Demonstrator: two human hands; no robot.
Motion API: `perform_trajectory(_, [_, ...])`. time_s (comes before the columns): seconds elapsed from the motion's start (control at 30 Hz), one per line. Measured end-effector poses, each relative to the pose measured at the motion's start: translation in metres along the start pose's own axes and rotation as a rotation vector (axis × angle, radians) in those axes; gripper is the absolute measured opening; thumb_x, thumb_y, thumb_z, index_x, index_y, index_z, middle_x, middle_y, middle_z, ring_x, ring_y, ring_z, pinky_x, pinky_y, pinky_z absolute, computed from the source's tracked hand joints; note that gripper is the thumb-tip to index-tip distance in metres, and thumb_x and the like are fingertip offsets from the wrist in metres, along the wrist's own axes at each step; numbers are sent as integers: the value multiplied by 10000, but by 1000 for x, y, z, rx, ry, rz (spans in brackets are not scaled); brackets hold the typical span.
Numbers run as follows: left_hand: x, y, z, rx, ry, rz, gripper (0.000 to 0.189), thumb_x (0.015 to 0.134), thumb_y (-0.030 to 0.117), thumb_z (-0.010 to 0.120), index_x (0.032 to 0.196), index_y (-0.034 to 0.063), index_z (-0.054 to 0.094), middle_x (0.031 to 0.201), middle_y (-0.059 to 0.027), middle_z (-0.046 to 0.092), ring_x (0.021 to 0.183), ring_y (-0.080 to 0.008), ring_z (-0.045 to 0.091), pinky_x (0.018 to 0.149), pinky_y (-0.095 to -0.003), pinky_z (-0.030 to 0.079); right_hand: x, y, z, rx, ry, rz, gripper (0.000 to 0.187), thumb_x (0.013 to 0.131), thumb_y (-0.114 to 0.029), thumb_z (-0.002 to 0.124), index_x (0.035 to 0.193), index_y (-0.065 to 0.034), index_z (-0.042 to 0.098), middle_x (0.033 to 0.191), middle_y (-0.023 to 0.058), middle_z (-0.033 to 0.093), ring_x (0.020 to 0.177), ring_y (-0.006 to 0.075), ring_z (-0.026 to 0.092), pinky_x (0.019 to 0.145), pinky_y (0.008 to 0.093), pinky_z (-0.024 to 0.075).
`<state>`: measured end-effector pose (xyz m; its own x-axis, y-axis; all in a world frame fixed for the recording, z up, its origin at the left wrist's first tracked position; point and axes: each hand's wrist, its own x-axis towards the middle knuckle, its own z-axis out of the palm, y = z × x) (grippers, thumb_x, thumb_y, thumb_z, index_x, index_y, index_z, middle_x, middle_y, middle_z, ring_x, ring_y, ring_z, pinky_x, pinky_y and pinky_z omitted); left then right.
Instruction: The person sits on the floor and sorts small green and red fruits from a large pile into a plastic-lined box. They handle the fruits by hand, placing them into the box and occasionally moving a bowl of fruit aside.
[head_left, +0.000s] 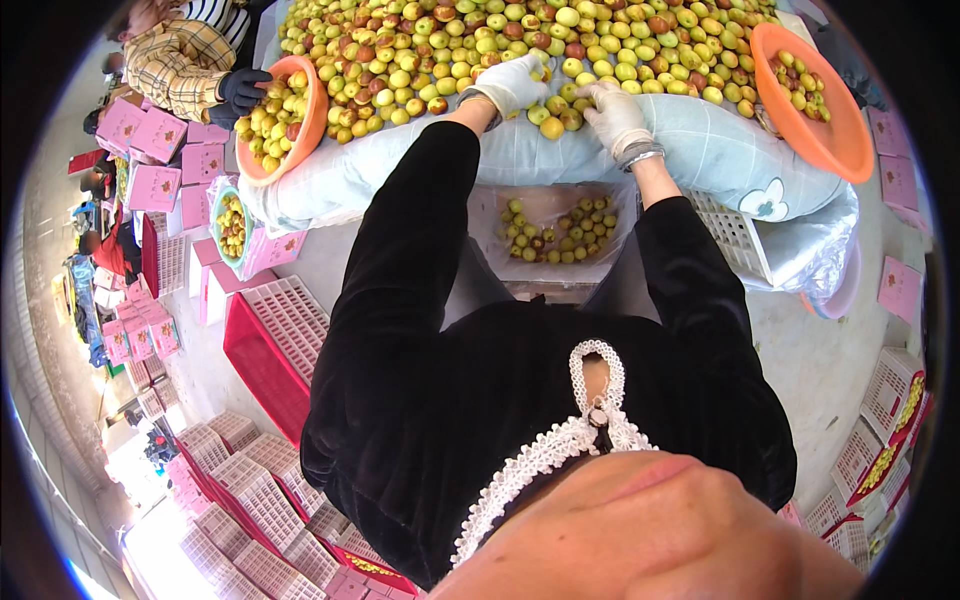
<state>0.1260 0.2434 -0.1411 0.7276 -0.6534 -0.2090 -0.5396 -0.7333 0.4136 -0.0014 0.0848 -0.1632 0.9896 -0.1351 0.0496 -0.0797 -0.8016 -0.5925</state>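
A thick layer of green and reddish-brown jujubes (420, 56) covers the worktable before me. My left hand (514, 84), in a pale glove, reaches in among them; its fingers curl around a jujube or lie against it, I cannot tell which. My right hand (616, 118), gloved the same way, has thumb and fingers apart beside a small group of jujubes (555, 116) between both hands. These lie on the padded light-blue cloth edge (540, 161) of the table. Below that edge, a plastic-lined crate (491, 259) between my legs holds more jujubes.
An orange basin (319, 97) of jujubes stands at the left, where another person's dark-gloved hand (244, 88) reaches in. Another orange basin (817, 139) tilts at the right. Pink cartons (154, 187) and a red-sided crate (262, 360) lie left; stacked crates (255, 495) stand behind me.
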Motion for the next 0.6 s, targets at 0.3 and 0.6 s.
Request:
perform_trajectory(0.3, [-20, 93, 14, -247, 568, 408, 357, 848, 402, 591, 1069, 124, 624, 1040, -126, 634, 957, -298, 603, 857, -385, 474, 9, 3, -3, 2280, -183, 319, 452, 914, -429, 532, 1207, -85, 528, 1205, 91, 564, 1088, 232, 553, 936, 371, 456])
perform_trajectory(0.6, [-30, -6, -4, 119, 747, 293, 420, 814, 401, 629, 1155, 155, 609, 1092, -94, 624, 1010, -286, 582, 869, -384, 459, -2, 111, -170, 2517, 382, -53, 355, 890, -318, 444, 918, 21, 542, 982, 159, 544, 1056, 360, 474, 940, 561, 393])
